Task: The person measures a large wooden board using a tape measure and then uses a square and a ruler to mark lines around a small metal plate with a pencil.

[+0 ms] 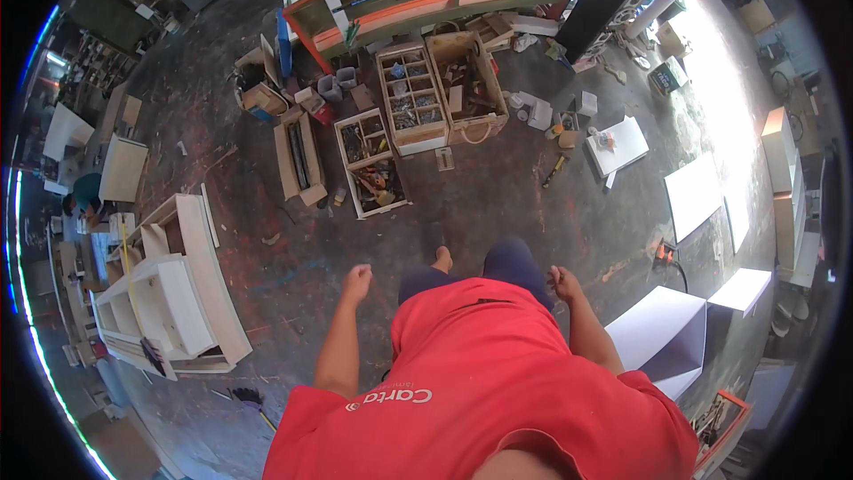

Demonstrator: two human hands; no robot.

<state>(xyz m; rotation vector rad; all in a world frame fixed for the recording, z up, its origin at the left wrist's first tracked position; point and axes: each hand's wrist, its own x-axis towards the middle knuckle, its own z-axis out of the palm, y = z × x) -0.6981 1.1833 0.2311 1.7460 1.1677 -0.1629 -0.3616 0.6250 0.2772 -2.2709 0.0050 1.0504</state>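
My left hand (357, 283) hangs at my left side over the floor, its fingers curled in, and nothing shows in it. On the other side, my right hand (562, 283) hangs beside my right thigh, fingers bent closed, with nothing visible in them. Neither hand touches any object. In front of me on the floor stands an open tool tray (394, 207) filled with hand tools. Behind it are a divided wooden box (421, 139) of small hardware and a deeper wooden crate (480, 127) with a rope handle.
White cabinet frames (233, 320) lie at left. A white box-shaped cabinet (662, 320) stands close on my right, near a cable with an orange tool (665, 252). White panels (693, 196) lie farther right. A long cardboard box (311, 196) and a green-orange bench (373, 13) are ahead.
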